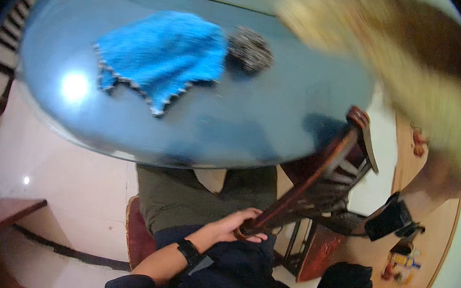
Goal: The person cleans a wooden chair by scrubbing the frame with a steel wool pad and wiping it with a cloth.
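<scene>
My left hand [242, 226] grips the lower end of the dark wooden chair back's rail [302, 186], beside my lap. At the far right, my right hand [448, 179] holds a yellow-and-brown cloth [394, 56]; it is strongly blurred and spreads over the table's right side. A blue cloth [164, 47] with a dark stitched edge lies crumpled on the oval glass-topped table [238, 115]. Close to its right side sits a grey wiry or fibrous scrubber-like bundle [250, 50]. The fingers of my right hand are blurred.
The slatted chair stands tilted in view against the table's right edge. A wooden surface [429, 235] at the right bears small bottles and other items [404, 261]. Another dark red wooden piece [9, 212] is at the lower left. Slatted furniture [11, 25] stands at the far left.
</scene>
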